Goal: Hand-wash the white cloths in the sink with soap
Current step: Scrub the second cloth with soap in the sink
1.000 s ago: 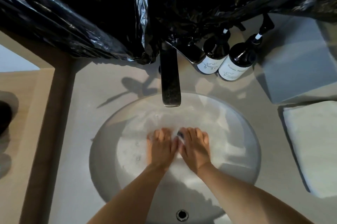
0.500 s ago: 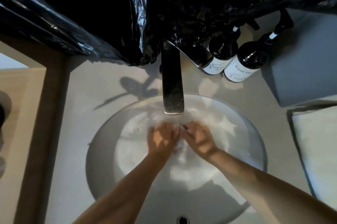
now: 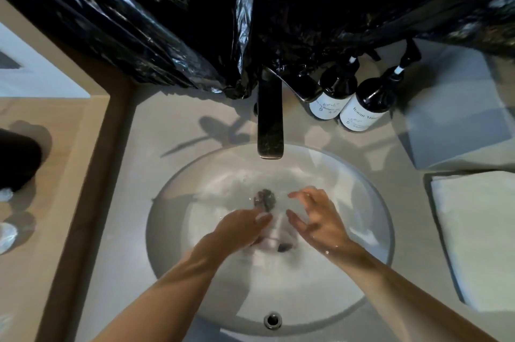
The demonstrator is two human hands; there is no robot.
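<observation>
Nearest you, the overflow hole point(image 3: 272, 320) sits in the sink's point(image 3: 172, 244) front wall. Beyond it your left hand point(image 3: 239, 229) presses down on the white cloth point(image 3: 274, 238) in the soapy water, fingers blurred, so I cannot tell their curl. Your right hand point(image 3: 317, 220), side by side with it half a second ago, has lifted off, fingers spread and holding nothing; the scrub looks paused. Behind the sink, the faucet point(image 3: 269, 119) overhangs the basin. Right of the faucet, on the desk, stand two dark pump bottles point(image 3: 365, 103); one label reads "Room M…", the rest illegible.
</observation>
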